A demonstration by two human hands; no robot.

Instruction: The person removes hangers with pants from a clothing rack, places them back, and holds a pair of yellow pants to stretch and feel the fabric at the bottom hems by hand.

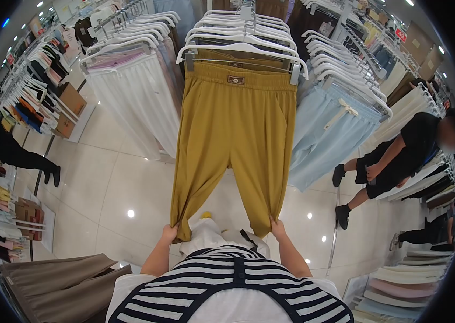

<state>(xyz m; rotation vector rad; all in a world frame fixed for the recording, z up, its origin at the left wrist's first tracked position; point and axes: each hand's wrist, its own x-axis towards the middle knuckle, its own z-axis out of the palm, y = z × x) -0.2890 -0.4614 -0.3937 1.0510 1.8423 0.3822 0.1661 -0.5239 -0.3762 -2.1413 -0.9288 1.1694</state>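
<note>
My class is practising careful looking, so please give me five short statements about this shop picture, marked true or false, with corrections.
1. The left hand and right hand each hold a leg of the mustard trousers. True.
2. The mustard trousers lie on the floor. False: they hang from a white hanger.
3. A small brown label sits at the front of their waistband. True.
4. In the picture, light blue trousers hang to the right of the mustard ones. True.
5. The person wears a plain red top. False: a striped garment is worn over white clothing.
</note>
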